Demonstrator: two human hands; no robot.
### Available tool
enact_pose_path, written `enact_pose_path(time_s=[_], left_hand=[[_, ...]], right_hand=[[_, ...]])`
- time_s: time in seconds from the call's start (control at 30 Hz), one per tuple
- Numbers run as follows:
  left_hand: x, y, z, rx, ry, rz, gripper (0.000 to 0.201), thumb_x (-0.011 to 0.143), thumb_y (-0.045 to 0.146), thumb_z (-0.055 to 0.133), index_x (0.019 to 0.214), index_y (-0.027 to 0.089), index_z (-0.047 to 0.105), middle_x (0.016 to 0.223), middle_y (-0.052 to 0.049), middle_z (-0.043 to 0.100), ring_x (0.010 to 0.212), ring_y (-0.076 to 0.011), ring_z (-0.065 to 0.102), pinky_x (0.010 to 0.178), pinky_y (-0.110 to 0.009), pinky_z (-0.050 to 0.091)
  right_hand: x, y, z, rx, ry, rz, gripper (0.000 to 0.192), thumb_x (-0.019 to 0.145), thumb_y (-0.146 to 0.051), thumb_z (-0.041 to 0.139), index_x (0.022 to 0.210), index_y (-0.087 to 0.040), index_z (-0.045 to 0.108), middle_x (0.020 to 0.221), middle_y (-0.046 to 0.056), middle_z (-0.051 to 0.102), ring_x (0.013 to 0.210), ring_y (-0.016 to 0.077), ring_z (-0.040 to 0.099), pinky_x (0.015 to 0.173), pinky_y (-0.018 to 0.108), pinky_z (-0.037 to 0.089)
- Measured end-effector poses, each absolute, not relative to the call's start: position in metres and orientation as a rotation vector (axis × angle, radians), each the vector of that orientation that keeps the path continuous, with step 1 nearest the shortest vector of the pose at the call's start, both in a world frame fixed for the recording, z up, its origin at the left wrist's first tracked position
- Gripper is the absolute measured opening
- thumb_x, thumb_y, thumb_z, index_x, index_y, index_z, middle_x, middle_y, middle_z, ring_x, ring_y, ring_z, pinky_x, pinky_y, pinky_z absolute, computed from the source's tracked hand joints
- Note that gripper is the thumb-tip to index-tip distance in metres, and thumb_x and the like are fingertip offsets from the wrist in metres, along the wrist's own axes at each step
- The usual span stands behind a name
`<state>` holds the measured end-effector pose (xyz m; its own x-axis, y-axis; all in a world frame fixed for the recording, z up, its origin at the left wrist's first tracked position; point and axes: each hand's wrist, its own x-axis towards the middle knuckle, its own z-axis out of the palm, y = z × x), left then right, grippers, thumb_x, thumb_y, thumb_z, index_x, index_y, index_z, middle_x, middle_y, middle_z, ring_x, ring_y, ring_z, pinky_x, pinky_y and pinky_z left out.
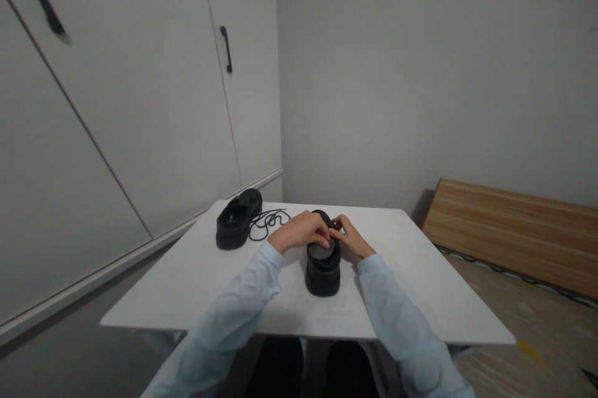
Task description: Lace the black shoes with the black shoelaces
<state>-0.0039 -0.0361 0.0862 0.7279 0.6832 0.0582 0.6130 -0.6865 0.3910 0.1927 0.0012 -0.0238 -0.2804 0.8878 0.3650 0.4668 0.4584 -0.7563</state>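
A black shoe (323, 276) stands on the white table in front of me, its heel toward me and its grey insole showing. My left hand (306, 230) reaches over the shoe's opening from the left, thumb and fingers closed in a pinch; what is between them is too small to make out. From the right, my right hand (349, 237) pinches at the right edge of the shoe's upper, its fingertips close to those of the left. Both hands cover much of the shoe's front and any lacing there.
On the far left of the white table (187, 298) stands a second black shoe (233, 227). A loose black shoelace (268, 218) lies curled beside it. White cabinet doors (140, 105) rise at left, and a wooden board (509, 230) leans at the right.
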Motion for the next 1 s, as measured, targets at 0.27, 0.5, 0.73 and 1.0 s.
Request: enact_pose_path(time_s=[0.27, 0.5, 0.73, 1.0], left_hand=[[-0.002, -0.075, 0.090, 2.589, 1.110, 0.148, 0.016, 0.072, 0.033, 0.069, 0.084, 0.024, 0.074, 0.077, -0.001, 0.072, 0.075, -0.0151, 0.065, 0.064, -0.019, 0.042], [-0.009, -0.093, 0.086, 2.514, 1.599, 0.332, 0.036, 0.089, 0.045, 0.042, 0.094, 0.019, 0.066, 0.089, -0.009, 0.070, 0.087, -0.0215, 0.065, 0.070, -0.026, 0.043], [-0.006, -0.079, 0.057, 2.180, 1.712, 0.429, 0.040, 0.084, 0.045, 0.051, 0.108, 0.013, 0.047, 0.079, -0.009, 0.069, 0.062, -0.0175, 0.066, 0.059, -0.024, 0.045], [-0.005, -0.082, 0.048, 1.940, 1.600, 0.602, 0.034, 0.079, 0.030, 0.061, 0.102, 0.016, 0.040, 0.075, -0.004, 0.066, 0.041, -0.0100, 0.055, 0.042, -0.019, 0.039]], right_hand=[[0.193, 0.004, -0.027, -1.132, -1.904, 0.637, 0.031, 0.077, -0.047, 0.058, 0.092, -0.021, 0.051, 0.084, 0.000, 0.048, 0.080, 0.0182, 0.046, 0.074, 0.033, 0.041], [0.191, 0.003, -0.026, -1.142, -1.900, 0.659, 0.032, 0.078, -0.048, 0.057, 0.093, -0.021, 0.051, 0.085, 0.001, 0.047, 0.080, 0.0188, 0.046, 0.074, 0.034, 0.040], [0.191, 0.002, -0.026, -1.143, -1.905, 0.655, 0.031, 0.079, -0.048, 0.056, 0.093, -0.021, 0.051, 0.086, 0.000, 0.047, 0.081, 0.0185, 0.046, 0.074, 0.033, 0.039], [0.191, 0.003, -0.027, -1.145, -1.895, 0.656, 0.033, 0.079, -0.050, 0.057, 0.092, -0.020, 0.050, 0.085, 0.000, 0.046, 0.080, 0.0186, 0.046, 0.075, 0.033, 0.039]])
